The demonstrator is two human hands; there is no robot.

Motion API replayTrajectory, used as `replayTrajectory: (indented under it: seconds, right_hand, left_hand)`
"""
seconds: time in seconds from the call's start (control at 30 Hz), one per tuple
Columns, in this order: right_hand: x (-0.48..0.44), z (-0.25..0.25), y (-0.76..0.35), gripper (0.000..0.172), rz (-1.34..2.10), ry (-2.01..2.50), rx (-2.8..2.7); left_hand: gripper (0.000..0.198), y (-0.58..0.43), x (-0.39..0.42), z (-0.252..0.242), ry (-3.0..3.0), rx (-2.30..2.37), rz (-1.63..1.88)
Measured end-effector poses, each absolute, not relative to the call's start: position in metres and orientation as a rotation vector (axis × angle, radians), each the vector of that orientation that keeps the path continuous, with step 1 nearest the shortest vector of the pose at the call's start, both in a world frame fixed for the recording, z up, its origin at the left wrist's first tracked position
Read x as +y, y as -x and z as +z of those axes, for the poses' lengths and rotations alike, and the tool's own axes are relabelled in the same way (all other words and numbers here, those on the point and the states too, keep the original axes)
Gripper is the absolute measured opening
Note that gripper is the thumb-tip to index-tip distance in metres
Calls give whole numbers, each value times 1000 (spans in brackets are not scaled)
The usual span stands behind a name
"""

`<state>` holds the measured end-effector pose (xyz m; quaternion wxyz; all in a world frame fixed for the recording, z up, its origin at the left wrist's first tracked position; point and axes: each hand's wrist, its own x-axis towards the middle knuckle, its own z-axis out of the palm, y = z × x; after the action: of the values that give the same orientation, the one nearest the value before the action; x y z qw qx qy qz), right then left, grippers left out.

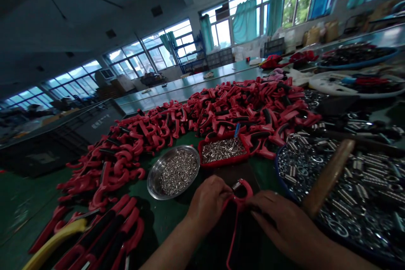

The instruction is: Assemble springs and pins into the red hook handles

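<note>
Steel bowl (pixel 151 179) of small pins, center left. Left hand (pixel 209 202) curled shut on red handle (pixel 243 190), bottom center; spring (pixel 236 184) at handle top. Right hand (pixel 278 219) closed on handle's other side. Red tray (pixel 228 161) of pins above hands. Big heap of red handles (pixel 253 109) beyond. Blue tray (pixel 278 168) of springs and washers, right; wooden hammer handle (pixel 329 177) across it.

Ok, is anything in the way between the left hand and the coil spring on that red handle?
Nothing visible stands between them: the left hand is on the red plastic handle, right beside the coil spring. The right hand is at the handle's other side, also clear of the spring.
</note>
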<state>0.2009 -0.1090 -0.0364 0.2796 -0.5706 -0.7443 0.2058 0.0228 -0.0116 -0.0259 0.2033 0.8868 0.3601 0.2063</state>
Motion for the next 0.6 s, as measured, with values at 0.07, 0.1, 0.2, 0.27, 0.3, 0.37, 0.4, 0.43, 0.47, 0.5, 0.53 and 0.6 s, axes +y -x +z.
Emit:
replayTrajectory:
  seconds: [0.07, 0.1, 0.2, 0.27, 0.3, 0.37, 0.4, 0.43, 0.47, 0.5, 0.53, 0.6]
  right_hand:
    - [-109, -36, -200, 28, 542, 1525, -1996]
    - [-109, -35, -200, 28, 535, 1522, -1996]
    - [-110, -33, -200, 29, 510, 1510, -2001]
    - [-112, -32, -201, 30, 494, 1506, -2003]
    - [-112, -33, -201, 30, 484, 1508, -2000]
    - [-113, -33, -201, 31, 462, 1514, -1994]
    - [-113, -33, -200, 31, 454, 1516, -1994]
    - [-113, -33, -200, 31, 453, 1514, -2003]
    - [-113, -32, -199, 31, 454, 1509, -2019]
    - [-113, -30, -199, 30, 456, 1506, -2041]
    - [-114, -27, -199, 30, 448, 1503, -2064]
    - [-116, -20, -200, 29, 405, 1509, -2106]
  left_hand:
    - [10, -23, -12, -24, -2451, 993, 575]
    - [10, -23, -12, -23, -2448, 996, 565]
    - [12, -24, -17, -20, -2505, 1045, 528]
    - [14, -23, -23, -20, -2588, 1116, 503]
    - [16, -23, -27, -21, -2634, 1147, 490]
    - [20, -23, -33, -23, -2712, 1177, 459]
    - [22, -23, -36, -23, -2741, 1171, 445]
    - [24, -24, -38, -24, -2762, 1161, 436]
    - [26, -24, -40, -24, -2778, 1151, 426]
    - [27, -25, -40, -24, -2785, 1156, 419]
    - [27, -25, -41, -24, -2785, 1170, 408]
    - [26, -26, -41, -23, -2769, 1207, 394]
